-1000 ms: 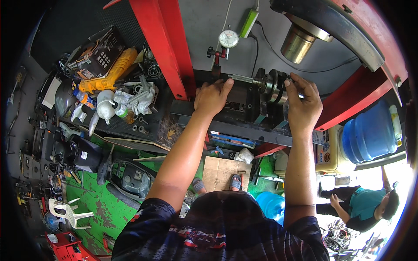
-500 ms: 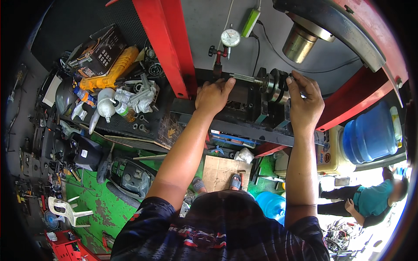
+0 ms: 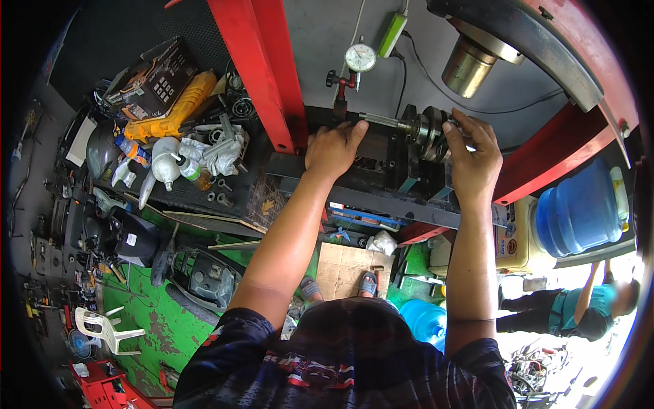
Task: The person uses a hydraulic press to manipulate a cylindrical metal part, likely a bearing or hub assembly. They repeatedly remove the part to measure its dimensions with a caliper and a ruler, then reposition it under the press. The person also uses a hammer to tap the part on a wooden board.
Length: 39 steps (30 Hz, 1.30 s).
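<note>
A steel crankshaft [image 3: 429, 133] with round webs rests on black V-blocks [image 3: 409, 174] on a dark press bed. My left hand [image 3: 330, 150] is at the shaft's thin left end, thumb touching it, fingers curled; what they grip is hidden. My right hand [image 3: 473, 160] grips the crankshaft's right side, thumb across a web. Just above my left hand, a dial indicator [image 3: 360, 58] sits on a red and black stand [image 3: 346, 83].
Red press posts [image 3: 252, 61] flank the bed; a metal cylinder [image 3: 469, 65] hangs upper right. Left bench holds a box [image 3: 150, 78], yellow tool [image 3: 170, 112], bottles [image 3: 167, 163], parts. Blue jug [image 3: 575, 211], scooter [image 3: 136, 238], white chair [image 3: 109, 327], co-worker [image 3: 586, 310] surround me.
My right hand has shifted slightly at the crankshaft, its thumb moving a little left; my left hand stays put. The co-worker on the right has moved their arms.
</note>
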Tool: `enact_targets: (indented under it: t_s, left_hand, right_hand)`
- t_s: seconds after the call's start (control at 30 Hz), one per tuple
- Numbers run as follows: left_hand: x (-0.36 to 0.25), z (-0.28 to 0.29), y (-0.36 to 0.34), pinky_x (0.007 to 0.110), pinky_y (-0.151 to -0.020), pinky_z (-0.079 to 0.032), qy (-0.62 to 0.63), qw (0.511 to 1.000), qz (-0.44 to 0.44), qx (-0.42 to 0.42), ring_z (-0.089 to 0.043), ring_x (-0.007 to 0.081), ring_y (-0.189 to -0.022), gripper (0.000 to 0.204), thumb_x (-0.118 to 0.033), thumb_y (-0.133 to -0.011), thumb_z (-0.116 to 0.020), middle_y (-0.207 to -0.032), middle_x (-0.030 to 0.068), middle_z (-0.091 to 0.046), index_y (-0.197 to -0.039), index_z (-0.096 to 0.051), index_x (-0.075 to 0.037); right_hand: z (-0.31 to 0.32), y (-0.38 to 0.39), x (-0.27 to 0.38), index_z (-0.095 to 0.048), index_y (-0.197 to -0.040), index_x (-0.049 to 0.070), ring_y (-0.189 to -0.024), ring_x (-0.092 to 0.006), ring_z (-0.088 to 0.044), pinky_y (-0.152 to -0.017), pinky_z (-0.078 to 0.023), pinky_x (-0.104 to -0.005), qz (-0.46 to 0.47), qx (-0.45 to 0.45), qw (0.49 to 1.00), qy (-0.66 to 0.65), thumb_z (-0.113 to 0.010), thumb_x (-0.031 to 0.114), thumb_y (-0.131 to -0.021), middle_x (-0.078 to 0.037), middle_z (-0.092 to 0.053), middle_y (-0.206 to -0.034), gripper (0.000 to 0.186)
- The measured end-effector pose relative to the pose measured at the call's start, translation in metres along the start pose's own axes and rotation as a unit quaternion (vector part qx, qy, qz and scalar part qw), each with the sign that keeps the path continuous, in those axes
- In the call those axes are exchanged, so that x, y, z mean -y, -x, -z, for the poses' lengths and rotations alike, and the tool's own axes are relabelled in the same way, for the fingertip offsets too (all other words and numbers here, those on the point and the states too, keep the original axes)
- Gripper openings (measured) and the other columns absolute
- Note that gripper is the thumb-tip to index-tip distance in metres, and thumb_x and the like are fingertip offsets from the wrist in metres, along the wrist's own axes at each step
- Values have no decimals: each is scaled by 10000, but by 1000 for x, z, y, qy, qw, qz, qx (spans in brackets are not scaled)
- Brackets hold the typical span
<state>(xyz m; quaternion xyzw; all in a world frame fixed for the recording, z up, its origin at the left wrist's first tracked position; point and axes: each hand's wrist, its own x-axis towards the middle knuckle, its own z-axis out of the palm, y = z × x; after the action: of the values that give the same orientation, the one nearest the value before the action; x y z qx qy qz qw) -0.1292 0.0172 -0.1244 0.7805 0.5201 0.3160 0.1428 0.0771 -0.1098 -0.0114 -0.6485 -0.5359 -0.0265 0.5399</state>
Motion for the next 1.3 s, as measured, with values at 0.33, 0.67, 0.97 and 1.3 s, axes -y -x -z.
enact_targets:
  t_s: [0.33, 0.67, 0.97, 1.3]
  left_hand:
    - [-1, 2, -1, 551, -974, -446, -8, 1000, 5, 10, -645, 389, -1053, 782, -710, -1032, -256, -1084, 102, -757, -1143, -773, -135]
    - [2, -1, -2, 549, -970, -450, -20, 1000, 3, 10, -644, 388, -1056, 756, -694, -1037, -278, -1179, 66, -745, -1145, -779, -138]
    - [1, -1, -3, 529, -943, -480, -14, 1000, 3, 3, -665, 395, -1001, 743, -678, -1044, -285, -1098, 116, -758, -1152, -780, -135]
    - [-79, 47, 27, 413, -755, -461, 186, 916, -302, -188, -632, 281, -804, 129, -131, -802, -762, -877, 60, -696, -818, -649, -71]
  right_hand:
    - [-16, -13, -25, -586, -1390, 53, -1103, -305, -671, -973, -510, -421, -20, 7, 1000, 7, -756, 261, -932, -164, -700, -1212, 531]
    - [-20, -48, -41, -679, -1245, 25, -1129, -435, -649, -986, -488, -435, -112, 199, 973, 38, -491, 556, -1043, -276, -701, -1105, 598]
    - [9, -5, -29, -687, -1244, 49, -1120, -386, -641, -984, -495, -433, 81, 19, 996, 25, -659, 276, -1000, -201, -708, -1178, 334]
    - [42, 52, -31, -736, -1068, -1, -888, -226, -688, -769, -525, -312, -4, 27, 997, -75, -721, 108, -948, -137, -724, -1004, 162]
